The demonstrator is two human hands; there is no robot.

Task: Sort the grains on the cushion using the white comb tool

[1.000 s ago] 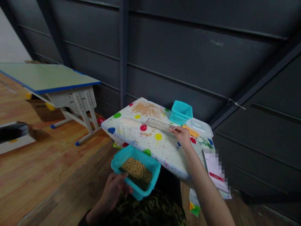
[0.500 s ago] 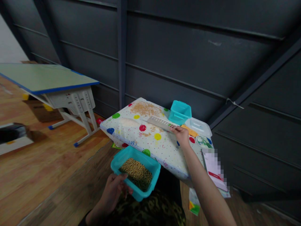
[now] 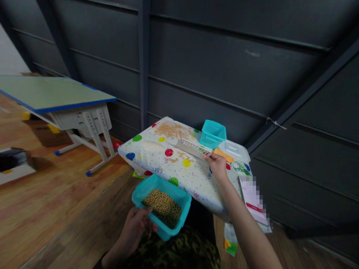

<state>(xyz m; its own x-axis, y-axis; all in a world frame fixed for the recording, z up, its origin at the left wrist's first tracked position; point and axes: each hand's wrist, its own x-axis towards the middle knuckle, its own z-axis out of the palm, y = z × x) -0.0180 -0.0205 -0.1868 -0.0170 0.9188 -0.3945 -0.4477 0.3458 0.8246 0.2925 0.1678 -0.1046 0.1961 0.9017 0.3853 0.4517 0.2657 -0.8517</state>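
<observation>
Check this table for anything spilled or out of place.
Loose tan grains lie directly on the polka-dot tablecloth: a broad patch toward the far left, a smaller scatter near the slotted tool in the right hand. A whitish patch lies just nearer. Being outside any container looks odd, but it may be deliberate.

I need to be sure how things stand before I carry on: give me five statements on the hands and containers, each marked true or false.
1. The left hand grips a teal container of beans. True.
2. That container is covered. False: it is uncovered.
3. A second teal box stands beside the clear lid. True.
4. The right hand holds the clear lid. False: it holds a slotted strip.
5. Pale grains lie on the dotted tablecloth. True.
</observation>
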